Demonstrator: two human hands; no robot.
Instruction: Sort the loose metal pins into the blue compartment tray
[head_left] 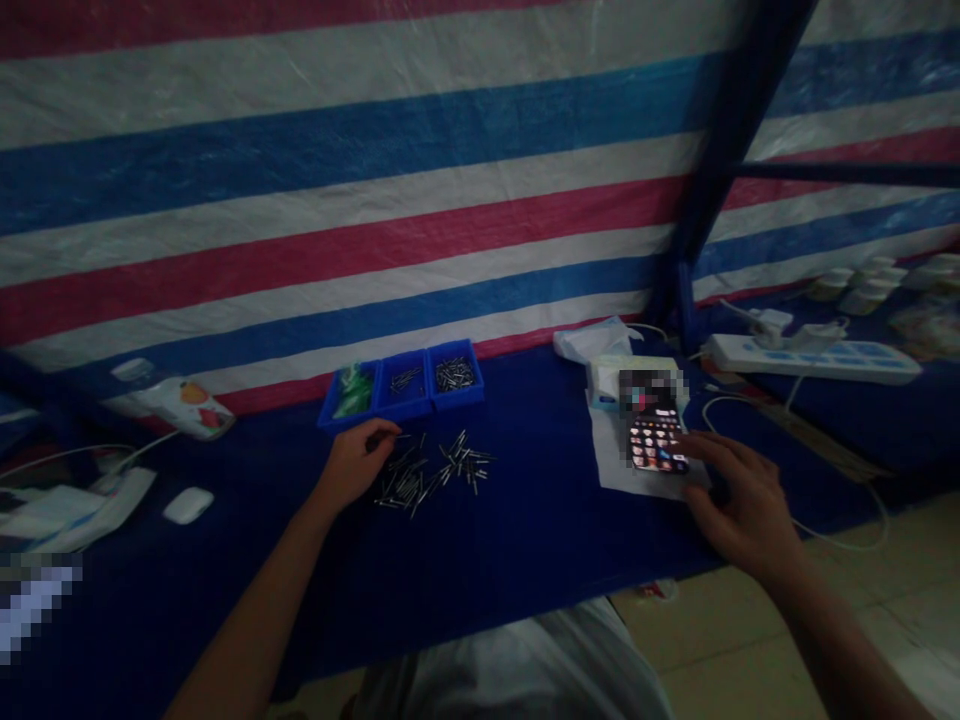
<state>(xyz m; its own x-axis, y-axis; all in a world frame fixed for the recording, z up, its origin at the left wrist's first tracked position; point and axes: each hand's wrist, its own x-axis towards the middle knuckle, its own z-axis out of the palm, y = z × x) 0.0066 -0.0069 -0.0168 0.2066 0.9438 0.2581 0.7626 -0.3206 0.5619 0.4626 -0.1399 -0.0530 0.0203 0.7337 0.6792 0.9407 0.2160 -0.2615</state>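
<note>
Probably light, stiff and slick, pins (409, 486) suit mid-length pinching; left hand (358, 462) narrow, contents unclear; right hand (742, 505) spread at phone (654, 445).

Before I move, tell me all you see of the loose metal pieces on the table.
The loose metal pieces are slim, straight and grey, with a metallic shine. They lie at mixed angles on the blue tabletop in two heaps, the left one denser, in front of the blue bins. The left hand is at the left heap's far edge; whether it holds a piece is too dim to tell.
</note>
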